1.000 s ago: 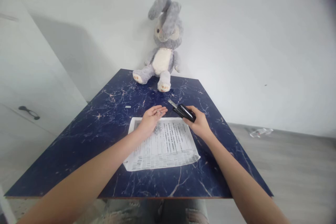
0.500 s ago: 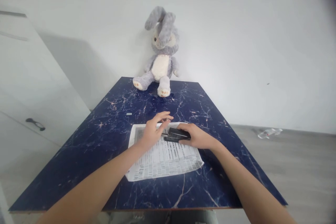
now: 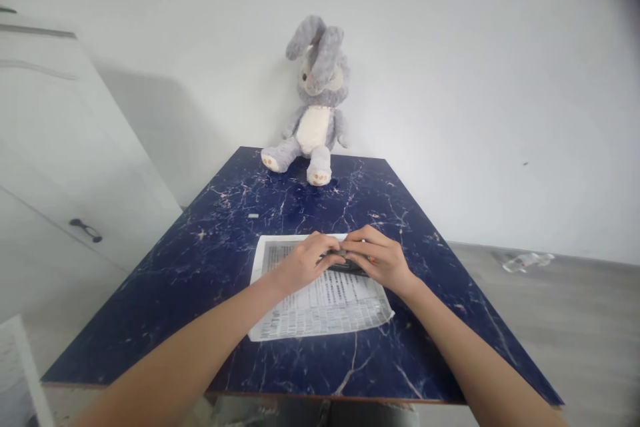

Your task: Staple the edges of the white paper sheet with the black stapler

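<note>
A black stapler (image 3: 345, 263) lies on a stack of printed papers (image 3: 320, 300) on the dark blue marbled table (image 3: 210, 260). My right hand (image 3: 383, 260) covers the stapler from the right, fingers curled over its top. From the left, my left hand (image 3: 303, 261) meets it, fingertips bent onto the stapler's near end. Both hands hide most of the stapler.
A grey plush rabbit (image 3: 314, 103) sits at the table's far edge against the white wall. A small strip of staples (image 3: 253, 216) lies on the table left of the papers. A white cabinet (image 3: 55, 167) stands at the left. A clear plastic scrap (image 3: 525, 260) lies on the floor at the right.
My right hand brought the stapler from the air down onto the papers. My left hand turned from palm up and closed onto the stapler's end.
</note>
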### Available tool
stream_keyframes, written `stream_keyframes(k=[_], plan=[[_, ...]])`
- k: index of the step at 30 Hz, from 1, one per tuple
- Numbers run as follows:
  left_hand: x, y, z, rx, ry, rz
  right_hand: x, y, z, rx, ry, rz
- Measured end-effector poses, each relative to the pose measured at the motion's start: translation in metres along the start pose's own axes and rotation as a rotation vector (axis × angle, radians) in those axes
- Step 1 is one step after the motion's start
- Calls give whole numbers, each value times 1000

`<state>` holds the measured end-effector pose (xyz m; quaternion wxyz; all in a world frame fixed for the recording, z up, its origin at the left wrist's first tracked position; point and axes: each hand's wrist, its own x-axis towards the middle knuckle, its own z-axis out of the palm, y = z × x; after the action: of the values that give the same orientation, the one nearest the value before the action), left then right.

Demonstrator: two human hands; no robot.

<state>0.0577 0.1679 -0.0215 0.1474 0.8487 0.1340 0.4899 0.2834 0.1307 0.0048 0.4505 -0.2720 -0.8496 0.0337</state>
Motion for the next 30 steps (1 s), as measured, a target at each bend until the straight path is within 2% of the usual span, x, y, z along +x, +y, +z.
stream_keyframes(k=[4, 6, 8, 9, 11, 13, 15, 18, 20, 30], plan=[[2, 3, 2, -16, -6, 15, 4, -5, -2, 46, 11, -29], [6, -1, -4, 6, -27, 35, 5, -2, -6, 54, 44, 54], [11, -10, -17, 92, -2, -12, 2, 11, -13, 19, 130, 281], [13, -18, -26, 167, 30, -81, -2, 22, -17, -13, 187, 441], [12, -38, -48, 409, 142, -308, -13, 47, -28, -69, 318, 810], [7, -60, -68, 671, 113, -550, -29, 72, -39, -164, 278, 1115], [-2, -80, -82, 849, 28, -781, -44, 91, -50, -267, 278, 1226], [-14, -98, -91, 872, -181, -901, -58, 105, -60, -386, 273, 1299], [-17, -102, -93, 849, -248, -916, -62, 109, -61, -413, 246, 1328], [-15, -102, -101, 915, -210, -1017, -54, 119, -47, -455, 203, 1325]])
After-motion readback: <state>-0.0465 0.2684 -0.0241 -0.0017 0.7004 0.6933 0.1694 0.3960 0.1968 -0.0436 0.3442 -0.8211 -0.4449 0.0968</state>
